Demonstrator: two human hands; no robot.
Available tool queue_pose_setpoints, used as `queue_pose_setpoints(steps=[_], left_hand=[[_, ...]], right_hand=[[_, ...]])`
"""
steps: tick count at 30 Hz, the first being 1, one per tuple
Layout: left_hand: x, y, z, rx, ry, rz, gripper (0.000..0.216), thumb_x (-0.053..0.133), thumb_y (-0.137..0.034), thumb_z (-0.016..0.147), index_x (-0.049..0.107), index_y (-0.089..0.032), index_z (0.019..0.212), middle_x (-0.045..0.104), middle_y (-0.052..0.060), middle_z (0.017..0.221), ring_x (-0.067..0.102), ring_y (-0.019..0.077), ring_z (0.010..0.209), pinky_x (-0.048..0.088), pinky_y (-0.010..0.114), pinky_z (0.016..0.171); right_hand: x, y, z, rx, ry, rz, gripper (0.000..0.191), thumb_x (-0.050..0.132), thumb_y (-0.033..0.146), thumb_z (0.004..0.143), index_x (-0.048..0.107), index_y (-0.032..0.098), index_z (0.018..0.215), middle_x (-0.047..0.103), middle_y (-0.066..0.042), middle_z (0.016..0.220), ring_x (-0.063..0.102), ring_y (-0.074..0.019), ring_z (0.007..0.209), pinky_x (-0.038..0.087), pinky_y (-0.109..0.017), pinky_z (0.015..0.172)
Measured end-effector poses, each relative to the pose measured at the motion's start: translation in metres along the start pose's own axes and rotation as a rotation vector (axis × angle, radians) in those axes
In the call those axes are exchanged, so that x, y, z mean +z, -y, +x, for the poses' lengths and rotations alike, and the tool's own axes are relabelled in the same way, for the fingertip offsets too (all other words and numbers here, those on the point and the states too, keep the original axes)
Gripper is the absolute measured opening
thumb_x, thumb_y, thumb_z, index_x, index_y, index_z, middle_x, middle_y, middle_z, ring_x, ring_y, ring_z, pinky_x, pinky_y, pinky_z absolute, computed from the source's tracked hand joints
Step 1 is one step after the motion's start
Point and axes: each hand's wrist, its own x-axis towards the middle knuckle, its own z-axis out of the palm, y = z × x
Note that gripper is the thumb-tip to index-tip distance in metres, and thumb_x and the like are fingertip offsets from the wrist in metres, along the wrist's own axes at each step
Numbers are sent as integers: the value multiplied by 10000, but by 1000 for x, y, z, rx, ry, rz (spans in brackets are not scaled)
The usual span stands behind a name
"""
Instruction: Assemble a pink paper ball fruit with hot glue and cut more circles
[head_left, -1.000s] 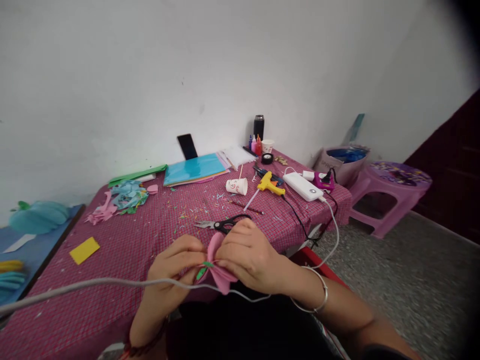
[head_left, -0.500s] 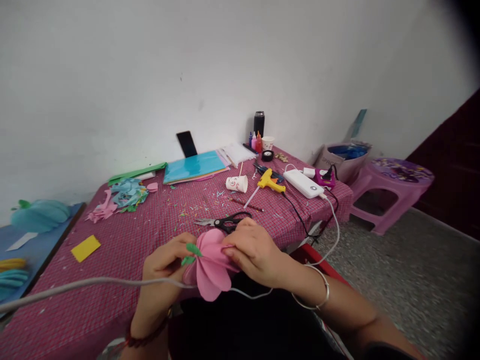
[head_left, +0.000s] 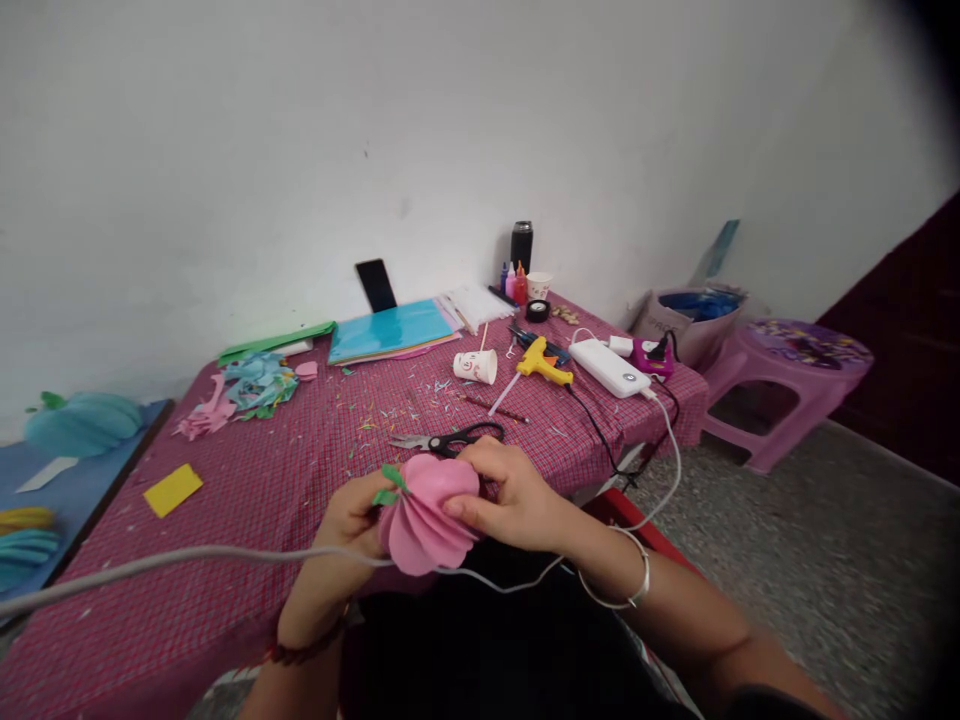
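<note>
Between my two hands is a pink pleated paper pumpkin [head_left: 429,515], its layers fanned into a rounded shape. Green leaf pieces [head_left: 390,484] stick out at its upper left. My left hand [head_left: 349,525] is closed around the pumpkin's left side, with some fingers hidden behind it. On the other side my right hand [head_left: 510,497] grips it, thumb pressed on the front layers and fingers behind. Black-handled scissors [head_left: 448,440] lie on the table just beyond the pumpkin. A white cable [head_left: 225,552] runs across in front of my left wrist.
On the checked tablecloth [head_left: 247,500] are a yellow glue gun [head_left: 544,362], a tipped paper cup [head_left: 475,367], a white power bank [head_left: 609,367], paper scraps [head_left: 259,385] and a yellow paper piece [head_left: 173,490]. A blue paper pumpkin [head_left: 82,424] sits at the left. A pink stool [head_left: 787,390] stands right.
The pumpkin has turned in my hands, and its layers now sit closer and more even. My right thumb has shifted from pinching an edge layer to pressing on the front.
</note>
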Motion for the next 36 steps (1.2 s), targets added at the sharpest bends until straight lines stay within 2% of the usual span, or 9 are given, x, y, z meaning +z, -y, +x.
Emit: queue_pose_setpoints(steps=[3, 9, 12, 14, 16, 20, 22, 31, 36], left_hand=[[1, 0, 1, 15, -33, 41, 147, 656, -288, 841, 740, -188, 908, 729, 71, 805, 654, 182, 685, 553, 300, 640], [-1, -9, 6, 290, -45, 234, 144, 698, -340, 814, 736, -205, 785, 750, 102, 915, 692, 224, 810, 565, 318, 695], [-2, -12, 7, 353, -29, 212, 225, 665, -413, 837, 722, -198, 803, 739, 125, 972, 689, 222, 812, 562, 308, 678], [-3, -14, 9, 382, -47, 248, 250, 643, -422, 852, 721, -193, 785, 738, 130, 965, 690, 219, 802, 560, 302, 672], [-2, -18, 10, 410, -53, 330, 270, 627, -422, 863, 719, -193, 752, 740, 124, 922, 690, 214, 786, 557, 296, 665], [1, -26, 13, 423, -25, 511, 316, 540, -364, 927, 697, -203, 704, 731, 90, 824, 675, 184, 749, 543, 277, 656], [3, -28, 13, 445, -10, 548, 293, 515, -323, 942, 695, -207, 743, 731, 87, 848, 674, 183, 779, 543, 282, 677], [8, -24, 12, 433, 42, 632, 168, 518, -185, 915, 644, -196, 804, 673, 52, 804, 621, 162, 750, 513, 262, 673], [12, -30, 10, 406, 58, 676, 191, 514, -144, 890, 589, -185, 719, 571, 7, 638, 521, 140, 594, 434, 242, 555]], right_hand=[[4, -3, -1, -113, -18, -33, 316, 534, 391, 948, 576, 178, 719, 586, 10, 641, 520, -128, 633, 389, -292, 676], [-2, 1, -1, -396, -24, -230, 197, 452, 133, 931, 614, 191, 836, 656, 4, 688, 527, -139, 653, 391, -349, 817], [-15, 6, -3, -313, 82, -188, 99, 558, 271, 928, 627, 207, 957, 703, -15, 857, 599, -155, 808, 347, -410, 990], [-24, 8, -4, -246, 79, -54, 269, 555, 449, 927, 628, 201, 1000, 701, -43, 906, 629, -174, 873, 339, -445, 1032], [-29, 7, -6, -190, 18, 70, 302, 496, 470, 956, 631, 200, 974, 700, -43, 865, 645, -173, 851, 371, -450, 1020], [-22, 1, -9, -118, -147, 59, 110, 553, 242, 936, 606, 222, 1030, 675, 11, 752, 627, -149, 733, 446, -401, 914], [-17, -1, -9, -132, -164, 9, 201, 597, 215, 906, 582, 225, 1106, 648, 29, 716, 602, -145, 690, 456, -375, 848], [-18, 8, -4, -196, 97, -299, 15, 619, 197, 874, 616, 188, 863, 646, -39, 902, 557, -178, 853, 373, -341, 785], [-8, 3, -5, -284, 90, -248, 208, 412, 149, 968, 615, 165, 926, 675, -32, 776, 567, -153, 723, 377, -326, 737]])
